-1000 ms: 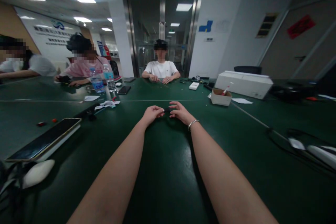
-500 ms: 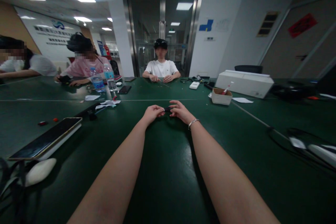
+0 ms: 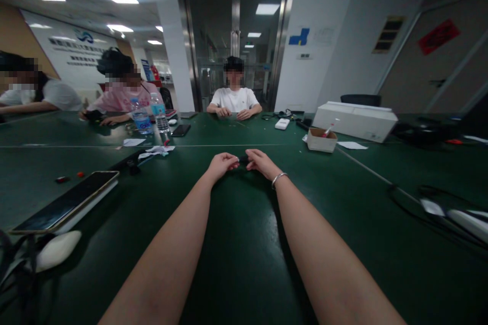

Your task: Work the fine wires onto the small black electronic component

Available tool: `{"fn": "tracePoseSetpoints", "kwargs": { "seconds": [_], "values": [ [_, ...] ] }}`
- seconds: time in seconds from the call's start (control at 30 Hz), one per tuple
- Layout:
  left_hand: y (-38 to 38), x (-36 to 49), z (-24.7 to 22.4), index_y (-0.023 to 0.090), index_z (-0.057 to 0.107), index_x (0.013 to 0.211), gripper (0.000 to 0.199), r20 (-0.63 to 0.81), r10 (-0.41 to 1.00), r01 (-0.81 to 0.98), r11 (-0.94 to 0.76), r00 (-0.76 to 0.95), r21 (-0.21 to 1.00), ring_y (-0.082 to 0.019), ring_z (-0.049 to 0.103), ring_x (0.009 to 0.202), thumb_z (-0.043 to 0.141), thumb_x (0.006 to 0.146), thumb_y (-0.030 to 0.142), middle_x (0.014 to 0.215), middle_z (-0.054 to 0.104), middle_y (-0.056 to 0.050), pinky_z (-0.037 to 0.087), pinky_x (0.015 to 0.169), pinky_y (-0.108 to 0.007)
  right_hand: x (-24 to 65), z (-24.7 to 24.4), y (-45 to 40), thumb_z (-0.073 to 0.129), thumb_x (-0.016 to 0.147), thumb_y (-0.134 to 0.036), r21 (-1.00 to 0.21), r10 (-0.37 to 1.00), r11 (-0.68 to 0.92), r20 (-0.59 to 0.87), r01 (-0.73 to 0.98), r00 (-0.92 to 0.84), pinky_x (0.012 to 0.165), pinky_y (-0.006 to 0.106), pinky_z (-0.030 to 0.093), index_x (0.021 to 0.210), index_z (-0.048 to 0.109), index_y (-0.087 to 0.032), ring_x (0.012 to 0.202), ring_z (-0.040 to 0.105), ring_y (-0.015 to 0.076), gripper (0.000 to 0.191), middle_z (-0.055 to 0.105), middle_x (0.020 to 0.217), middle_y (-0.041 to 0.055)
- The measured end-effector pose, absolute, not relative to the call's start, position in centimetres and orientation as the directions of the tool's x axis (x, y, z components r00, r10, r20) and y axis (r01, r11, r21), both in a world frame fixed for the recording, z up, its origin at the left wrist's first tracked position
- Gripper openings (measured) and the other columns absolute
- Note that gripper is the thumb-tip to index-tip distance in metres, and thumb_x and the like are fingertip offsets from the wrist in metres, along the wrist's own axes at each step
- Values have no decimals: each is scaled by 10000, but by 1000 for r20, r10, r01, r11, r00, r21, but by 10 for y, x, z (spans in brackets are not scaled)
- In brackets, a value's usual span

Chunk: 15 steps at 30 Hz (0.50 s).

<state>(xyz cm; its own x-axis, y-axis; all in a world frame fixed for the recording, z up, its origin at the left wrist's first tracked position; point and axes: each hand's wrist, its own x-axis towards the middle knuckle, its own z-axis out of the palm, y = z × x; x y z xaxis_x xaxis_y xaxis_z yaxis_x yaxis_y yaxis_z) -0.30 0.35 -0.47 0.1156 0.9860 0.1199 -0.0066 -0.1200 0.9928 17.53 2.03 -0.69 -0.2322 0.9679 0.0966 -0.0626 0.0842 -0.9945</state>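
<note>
The green table (image 3: pixel 236 249) reaches on past my hands to a pale seam, with the piece between me and that line; the phone (image 3: pixel 70 202) and white mouse (image 3: pixel 59 250) bound my left side, the tray (image 3: pixel 321 142) and the long box (image 3: pixel 354 123) stand beyond on the right, and cables (image 3: pixel 419 208) lie nearer me there; my fingers cover both ends of the piece, and its middle is too small and dark to read; the mouse's left side is lost among dark straps; the piece (image 3: pixel 243 159) is short and black, with a small pale bit at its left end; my left hand (image 3: pixel 222 165) pinches that end, fingertips closed; my right hand (image 3: pixel 263 163) curves half open at the other end, and I cannot tell whether it grips.
</note>
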Motion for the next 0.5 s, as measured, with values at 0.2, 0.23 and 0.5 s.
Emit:
{"fn": "tracePoseSetpoints", "kwargs": {
  "seconds": [0.2,0.23,0.5],
  "values": [
    [3,-3,-4,109,621,767,247,113,987,-4,-114,116,994,-111,593,608,754,653,283,663,665,-55,427,611,-246,180,-7,18,702,679,-73,-983,919,166,183,-80,-349,521,183,526,1195,484,-243,520,584,50,586,597,875,-18],
    [3,-3,-4,108,621,766,247,111,987,-5,-112,115,994,-111,594,609,754,654,284,662,665,-55,427,612,-247,180,-6,18,714,672,-79,-983,923,164,183,-83,-338,535,191,534,1201,477,-249,533,591,53,604,597,889,-17],
    [2,-3,-3,107,622,768,250,120,986,-9,-120,115,993,-113,595,610,757,651,282,667,664,-57,425,609,-247,178,-6,20,624,810,-193,-988,937,156,150,-6,-314,377,143,413,1091,559,-163,417,502,47,289,615,703,-5]
  ]
}}
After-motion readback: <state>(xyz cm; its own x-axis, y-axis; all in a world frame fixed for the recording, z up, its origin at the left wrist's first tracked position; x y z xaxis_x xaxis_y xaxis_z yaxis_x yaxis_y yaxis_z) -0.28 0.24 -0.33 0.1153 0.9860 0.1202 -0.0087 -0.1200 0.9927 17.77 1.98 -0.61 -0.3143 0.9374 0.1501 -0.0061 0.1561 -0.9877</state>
